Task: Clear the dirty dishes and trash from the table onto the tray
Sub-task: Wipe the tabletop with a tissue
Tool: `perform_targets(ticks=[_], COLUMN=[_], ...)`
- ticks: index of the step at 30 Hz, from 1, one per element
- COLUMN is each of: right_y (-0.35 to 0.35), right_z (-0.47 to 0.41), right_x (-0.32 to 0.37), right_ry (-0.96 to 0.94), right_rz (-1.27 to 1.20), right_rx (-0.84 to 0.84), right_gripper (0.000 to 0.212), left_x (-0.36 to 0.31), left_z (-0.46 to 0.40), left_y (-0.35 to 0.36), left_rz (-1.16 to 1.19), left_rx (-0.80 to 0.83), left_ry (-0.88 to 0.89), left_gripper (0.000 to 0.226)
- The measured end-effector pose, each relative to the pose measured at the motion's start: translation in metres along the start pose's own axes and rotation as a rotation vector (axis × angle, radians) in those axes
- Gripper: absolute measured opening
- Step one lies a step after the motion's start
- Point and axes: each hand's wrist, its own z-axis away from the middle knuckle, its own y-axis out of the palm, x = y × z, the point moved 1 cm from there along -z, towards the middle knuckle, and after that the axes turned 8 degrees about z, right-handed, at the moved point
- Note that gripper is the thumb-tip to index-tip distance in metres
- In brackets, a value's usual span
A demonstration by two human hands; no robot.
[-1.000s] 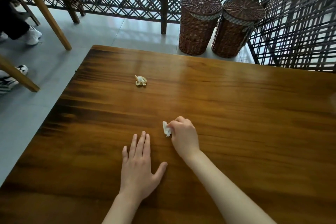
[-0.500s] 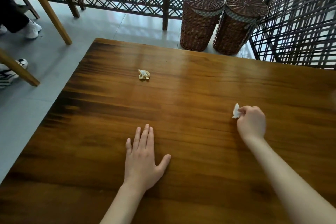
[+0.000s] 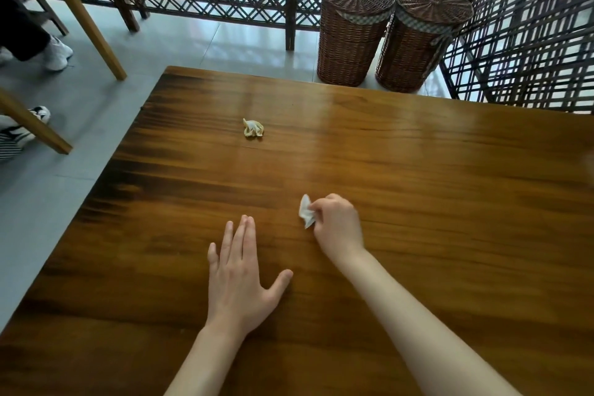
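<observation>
Head view: the right hand (image 3: 337, 225) pinches a white tissue (image 3: 305, 210) against the table (image 3: 450, 202); the left hand (image 3: 239, 280) lies flat and empty nearby. A yellowish scrap (image 3: 253, 128) lies beyond the tissue. Probably wiping or gathering trash; no tray shows, so next comes collecting that scrap.

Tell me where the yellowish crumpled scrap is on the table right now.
In the head view, the yellowish crumpled scrap lies alone on the wooden table, toward its far left part, well beyond the left hand and short of the wicker baskets.

Right hand (image 3: 337, 225) with tissue (image 3: 305, 210), back leftward
</observation>
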Motion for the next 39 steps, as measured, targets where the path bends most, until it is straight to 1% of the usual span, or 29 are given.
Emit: perform_targets(ticks=[2,4,8,12,14,18,21,24,27,31,33,35,38,39], right_y=[0.001,-0.001,0.003,0.016,0.023,0.032,0.034,0.031,0.027,0.023,0.024,0.025,0.023,0.021], right_z=[0.003,-0.003,-0.023,-0.03,-0.024,0.007,0.034,0.057,0.073,0.08,0.084,0.09,0.094,0.096], right_x=[0.012,0.022,0.042,0.057,0.063,0.073,0.073,0.07,0.065,0.067,0.069,0.07,0.064,0.061], right_ry=[-0.035,-0.043,-0.023,0.006,0.004,-0.141,-0.235,-0.323,-0.369,-0.32,-0.3,-0.289,-0.245,-0.224], right_rz=[-0.067,-0.097,-0.053,-0.02,-0.004,-0.002,-0.035,-0.044,-0.083,-0.155,-0.138,-0.101,-0.071,-0.053], right_rx=[0.007,-0.02,-0.032,0.052,0.067,0.053,0.064,0.099,0.136,0.152,0.143,0.128,0.04,0.015], right_gripper=[0.023,0.023,0.024,0.028,0.028,0.023,0.024,0.022,0.02,0.017,0.024,0.026,0.017,0.019], left_x=[0.006,0.012,0.021,0.027,0.03,0.031,0.03,0.032,0.033,0.032,0.033,0.033,0.032,0.032], left_z=[0.006,0.016,0.041,0.059,0.064,0.068,0.068,0.069,0.069,0.069,0.069,0.069,0.069,0.069], left_y=[-0.006,-0.012,-0.017,-0.017,-0.017,-0.015,-0.012,-0.012,-0.01,-0.011,-0.011,-0.011,-0.01,-0.011], left_rz=[0.007,0.007,-0.017,-0.08,-0.111,-0.138,-0.106,-0.097,-0.108,-0.076,-0.091,-0.127,-0.13,-0.122], left_rx=[-0.015,-0.02,0.02,0.064,0.083,0.083,0.052,0.043,0.036,0.04,0.047,0.054,0.043,0.038], left_ry=[-0.024,-0.038,-0.066,-0.104,-0.121,-0.135,-0.129,-0.123,-0.105,-0.094,-0.099,-0.102,-0.101,-0.099], left_gripper=[0.101,0.102,0.103,0.1,0.098,0.098,0.098,0.103,0.103,0.099,0.1,0.102,0.103,0.102])
